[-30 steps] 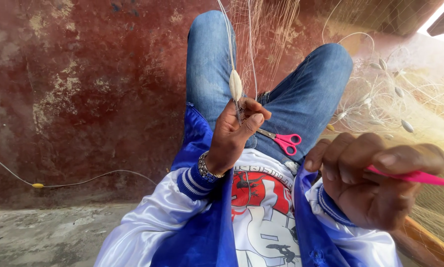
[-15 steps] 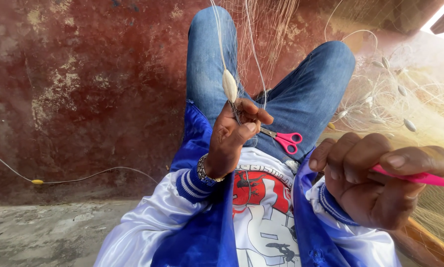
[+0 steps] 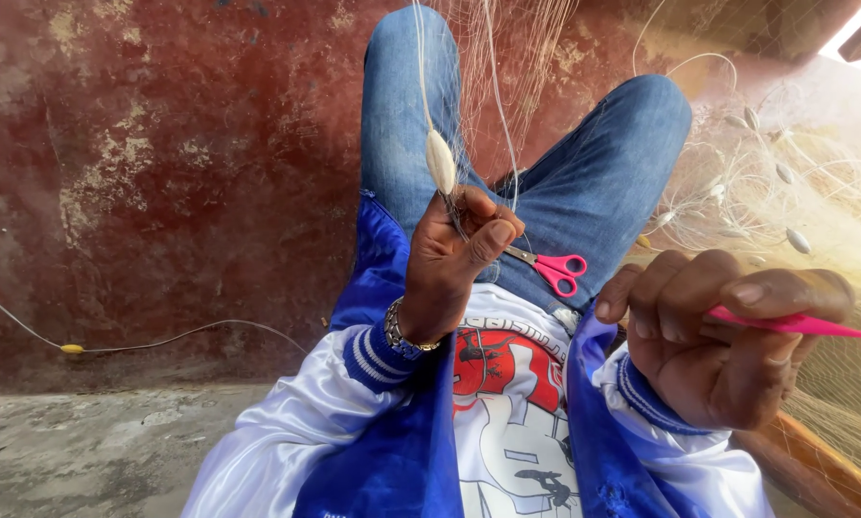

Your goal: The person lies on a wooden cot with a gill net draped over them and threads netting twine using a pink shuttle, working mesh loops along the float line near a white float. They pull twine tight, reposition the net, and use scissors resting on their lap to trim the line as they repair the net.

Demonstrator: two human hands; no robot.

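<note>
Float now sits higher above my left hand than a second ago; the line is feeding up. Left hand pinched shut on the net line over my lap. Right hand closed round the pink needle, near right. Scissors idle on my thigh.

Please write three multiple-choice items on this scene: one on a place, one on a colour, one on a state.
1. Where do the scissors lie?
A. on the lap
B. on the floor
C. on the wall

2. What colour is the needle in the right hand?
A. green
B. pink
C. black

3. How does the left hand hold the line by the float?
A. open, flat
B. pinched
C. not touching

Key: 1 A, they rest on the jeans; 2 B, it juts pink from the fingers; 3 B, thumb presses on fingers around the line.
</note>
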